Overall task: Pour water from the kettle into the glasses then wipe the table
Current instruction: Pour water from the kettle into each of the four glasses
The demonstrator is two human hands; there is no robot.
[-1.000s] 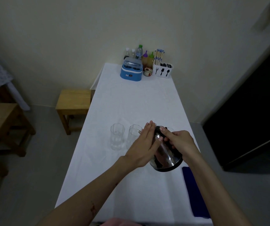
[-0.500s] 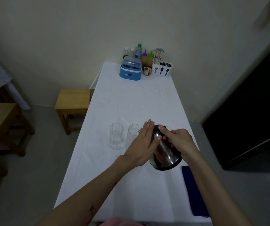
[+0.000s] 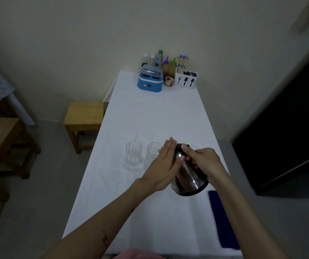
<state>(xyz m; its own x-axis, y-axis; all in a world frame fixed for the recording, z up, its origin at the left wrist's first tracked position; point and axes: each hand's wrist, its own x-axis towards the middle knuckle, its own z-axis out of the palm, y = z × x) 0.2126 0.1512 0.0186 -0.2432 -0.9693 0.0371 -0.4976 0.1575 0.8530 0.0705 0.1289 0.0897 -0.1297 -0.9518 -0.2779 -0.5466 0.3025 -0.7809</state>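
Note:
A shiny steel kettle [image 3: 189, 181] with a black base is held tilted forward over the white table [image 3: 150, 113]. My right hand [image 3: 203, 162] is shut on its black handle at the top. My left hand [image 3: 164, 168] lies flat with straight fingers against the kettle's left side. Two clear glasses stand to the left: one [image 3: 133, 157] apart from the hands, the other [image 3: 152, 154] partly behind my left hand. The rim of a third glass [image 3: 194, 147] peeks out behind my right hand. The spout and any water stream are hidden.
A dark blue cloth [image 3: 222, 219] lies at the table's near right edge. At the far end stand a blue appliance [image 3: 150, 80], several bottles, a small jar and a white cutlery holder [image 3: 186, 80]. Wooden stools [image 3: 83, 117] stand left of the table.
The hands and tilted kettle have stayed almost in place; the view has only shifted slightly.

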